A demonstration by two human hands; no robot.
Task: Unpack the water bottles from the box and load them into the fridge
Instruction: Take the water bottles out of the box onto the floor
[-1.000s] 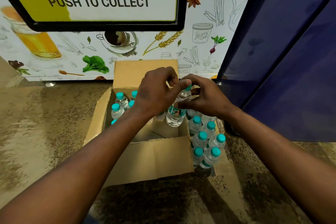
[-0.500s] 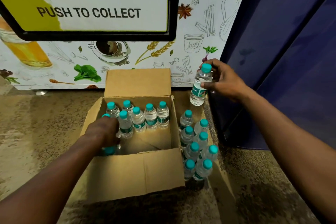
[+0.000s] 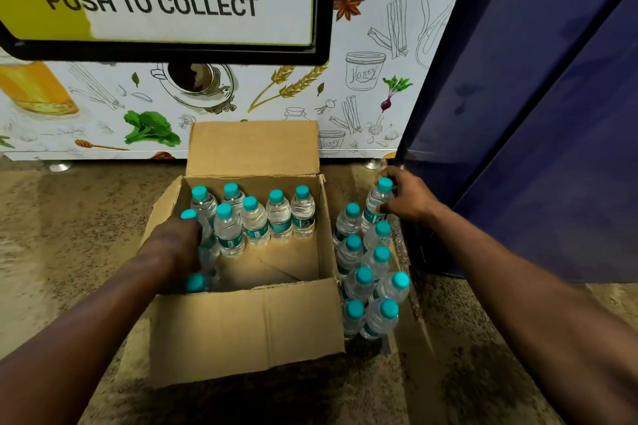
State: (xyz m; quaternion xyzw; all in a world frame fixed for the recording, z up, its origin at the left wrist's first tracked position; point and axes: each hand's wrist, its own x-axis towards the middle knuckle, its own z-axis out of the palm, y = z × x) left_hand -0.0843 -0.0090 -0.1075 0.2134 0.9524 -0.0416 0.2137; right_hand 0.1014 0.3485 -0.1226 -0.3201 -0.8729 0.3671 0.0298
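The right hand (image 3: 409,198) grips a small clear plastic water bottle with teal cap (image 3: 376,203) near its neck; it looks light and slippery; whether the left hand (image 3: 179,241), inside the brown cardboard box (image 3: 248,331), grips anything, I cannot tell

A black-framed yellow-and-white sign reading "PUSH TO COLLECT" (image 3: 162,3) hangs on a white panel printed with food drawings (image 3: 379,72), which stands on small metal feet (image 3: 59,167) above the speckled brown stone floor (image 3: 51,235).

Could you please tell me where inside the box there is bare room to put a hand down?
The brown cardboard box has bare floor at its near right, bordered by the teal-capped clear water bottles behind. Its left side is crowded by the left hand.
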